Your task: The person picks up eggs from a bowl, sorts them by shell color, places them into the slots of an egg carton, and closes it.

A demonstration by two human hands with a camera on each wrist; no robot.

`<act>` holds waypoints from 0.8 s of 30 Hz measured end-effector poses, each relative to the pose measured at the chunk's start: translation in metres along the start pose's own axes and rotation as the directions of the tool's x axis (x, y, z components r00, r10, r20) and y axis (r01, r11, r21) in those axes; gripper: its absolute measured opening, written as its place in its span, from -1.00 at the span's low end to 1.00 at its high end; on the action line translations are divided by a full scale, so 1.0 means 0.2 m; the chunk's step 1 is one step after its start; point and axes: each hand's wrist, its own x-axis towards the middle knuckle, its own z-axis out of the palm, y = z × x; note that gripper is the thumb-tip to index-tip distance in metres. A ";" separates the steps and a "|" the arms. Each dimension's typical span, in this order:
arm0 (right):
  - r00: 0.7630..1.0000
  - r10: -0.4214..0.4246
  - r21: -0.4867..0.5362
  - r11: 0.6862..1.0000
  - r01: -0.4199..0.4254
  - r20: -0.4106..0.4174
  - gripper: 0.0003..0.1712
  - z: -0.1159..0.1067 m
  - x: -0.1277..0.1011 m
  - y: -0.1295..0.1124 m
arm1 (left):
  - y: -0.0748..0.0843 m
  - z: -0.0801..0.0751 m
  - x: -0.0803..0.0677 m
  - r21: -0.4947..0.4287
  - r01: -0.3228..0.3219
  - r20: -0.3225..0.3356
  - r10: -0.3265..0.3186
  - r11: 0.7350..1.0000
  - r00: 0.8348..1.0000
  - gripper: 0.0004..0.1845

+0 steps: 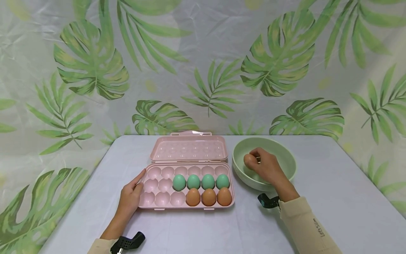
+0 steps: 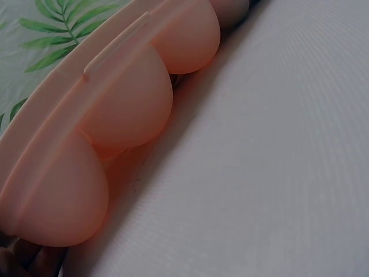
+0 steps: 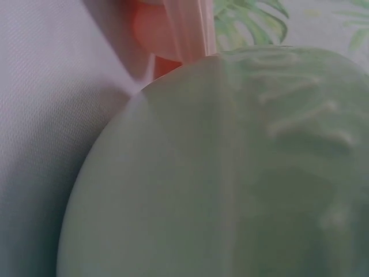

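Note:
A pink egg carton point(image 1: 158, 191) lies with its lid point(image 1: 189, 148) folded back. My left hand point(image 1: 129, 194) grips its left edge; in the left wrist view, fingers point(image 2: 26, 257) show under the end cup. Several green eggs point(image 1: 193, 181) fill the right part of the middle row. Three brown eggs point(image 1: 208, 197) sit at the right of the front row. My right hand point(image 1: 269, 168) pinches another brown egg point(image 1: 249, 161) over the pale green bowl point(image 1: 247, 181). The bowl's wall point(image 3: 155, 173) fills most of the right wrist view, hiding that hand.
A white cloth covers the table point(image 1: 190, 233). Behind it hangs a leaf-patterned backdrop point(image 1: 215, 46). The bowl stands close to the carton's right end. Black wrist cameras point(image 1: 268, 201) stick out from both sleeves point(image 1: 309, 225).

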 end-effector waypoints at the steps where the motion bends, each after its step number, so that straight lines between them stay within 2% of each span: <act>1: 1.000 0.002 0.004 1.000 -0.002 -0.005 -0.62 0.00 0.00 0.00 | 0.00 0.00 0.00 0.001 -0.001 -0.001 0.001 1.000 1.000 -0.52; 11: 0.999 0.031 0.037 0.999 -0.030 -0.022 -0.53 0.00 0.00 -0.01 | 0.00 0.00 0.00 0.001 0.000 0.003 0.000 1.000 1.000 -0.52; 24: 0.998 0.041 0.041 0.998 -0.039 -0.052 -0.55 -0.01 -0.01 -0.03 | 0.00 0.00 0.00 -0.005 -0.001 0.006 0.001 1.000 1.000 -0.52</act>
